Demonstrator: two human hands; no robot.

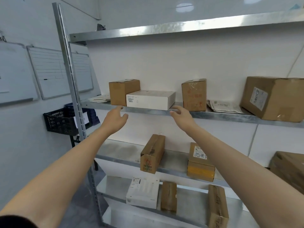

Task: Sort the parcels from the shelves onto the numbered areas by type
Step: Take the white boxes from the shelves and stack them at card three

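A flat white box lies at the front edge of the middle metal shelf. My left hand is open just below the box's left corner, and my right hand is open just below its right corner. Neither hand holds anything. Behind the white box stands a small brown carton. Further right on the same shelf are an upright brown carton, flat paper mailers and a large brown carton.
White mailers lie at the shelf's left end. Lower shelves hold brown cartons and a white box. A black crate and whiteboards stand left of the steel upright.
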